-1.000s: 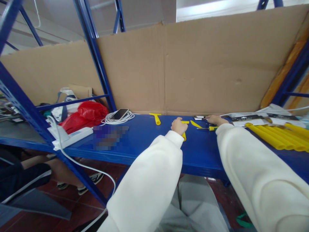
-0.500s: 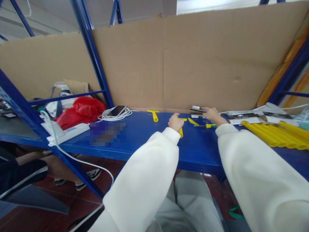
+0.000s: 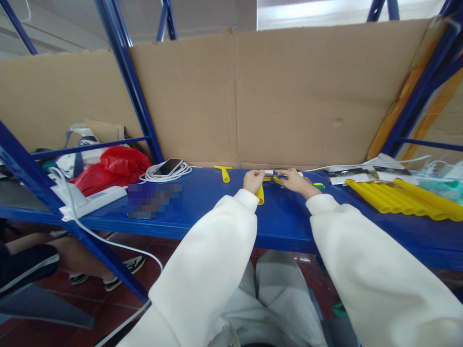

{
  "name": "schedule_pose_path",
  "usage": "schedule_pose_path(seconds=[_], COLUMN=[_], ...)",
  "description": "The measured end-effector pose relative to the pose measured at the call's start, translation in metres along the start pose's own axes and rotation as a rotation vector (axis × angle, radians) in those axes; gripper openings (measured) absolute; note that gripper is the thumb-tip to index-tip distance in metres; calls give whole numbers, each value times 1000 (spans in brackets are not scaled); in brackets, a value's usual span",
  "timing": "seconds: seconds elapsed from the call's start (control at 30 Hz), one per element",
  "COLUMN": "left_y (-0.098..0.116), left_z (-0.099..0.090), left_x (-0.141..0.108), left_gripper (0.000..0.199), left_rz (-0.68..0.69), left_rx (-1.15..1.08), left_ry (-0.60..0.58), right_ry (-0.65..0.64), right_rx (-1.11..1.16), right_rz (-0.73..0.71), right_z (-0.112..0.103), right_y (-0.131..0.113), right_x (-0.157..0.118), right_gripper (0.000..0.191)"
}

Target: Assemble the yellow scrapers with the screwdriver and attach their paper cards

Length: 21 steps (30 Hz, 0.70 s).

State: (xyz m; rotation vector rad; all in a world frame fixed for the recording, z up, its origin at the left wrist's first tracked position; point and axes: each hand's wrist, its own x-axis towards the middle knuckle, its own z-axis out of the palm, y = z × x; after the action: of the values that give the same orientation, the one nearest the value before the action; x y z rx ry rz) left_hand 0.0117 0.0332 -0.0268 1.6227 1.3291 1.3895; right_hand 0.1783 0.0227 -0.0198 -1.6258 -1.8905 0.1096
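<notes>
My left hand (image 3: 252, 181) is closed, its fingertips on one end of a small flat white packet (image 3: 267, 172). From the other side my right hand (image 3: 295, 182) reaches in, fingers bent and pinching near that packet; its exact grip is too small to make out. Below my left hand a yellow T-shaped handle (image 3: 260, 194) lies on the blue shelf, partly covered. Another yellow T-shaped handle (image 3: 224, 173) lies apart to the left. Beside my right wrist shows the green and yellow handle of a screwdriver (image 3: 319, 186), mostly hidden.
Several yellow tubes (image 3: 398, 197) lie at the right, before black-and-white packages (image 3: 350, 174). At the left are a phone (image 3: 170, 166) on a coiled white cable, a white power strip (image 3: 96, 202) and a red bag (image 3: 121, 164). Cardboard (image 3: 289, 96) stands behind. Another person's leg (image 3: 83, 255) shows below.
My right hand has moved left with the small packet and brought it to my left hand, which now touches its end. The view has shifted slightly to the right.
</notes>
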Motion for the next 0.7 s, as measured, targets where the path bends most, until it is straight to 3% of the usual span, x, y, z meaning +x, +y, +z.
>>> schedule_pose_path(seconds=[0.17,0.3,0.4,0.53,0.7], left_y=[1,0,-1,1,2], left_z=[-2,-2,-3,-3,-2], left_x=[-1,1,3,4,3], left_gripper=[14,11,8,18,18], left_rz=[15,-8,-63,-105,-144], left_rx=[-10,-65,-173,-406,-550], left_ry=[26,64,136,202,213], right_ry=[42,101,194,367,398], right_rx=[17,111,282,633,837], right_rz=[-16,-63,-94,23,65], right_z=[-2,-1,4,14,20], right_y=[-2,1,7,17,24], right_x=[-4,-1,7,20,24], right_gripper=[48,39,27,13,25])
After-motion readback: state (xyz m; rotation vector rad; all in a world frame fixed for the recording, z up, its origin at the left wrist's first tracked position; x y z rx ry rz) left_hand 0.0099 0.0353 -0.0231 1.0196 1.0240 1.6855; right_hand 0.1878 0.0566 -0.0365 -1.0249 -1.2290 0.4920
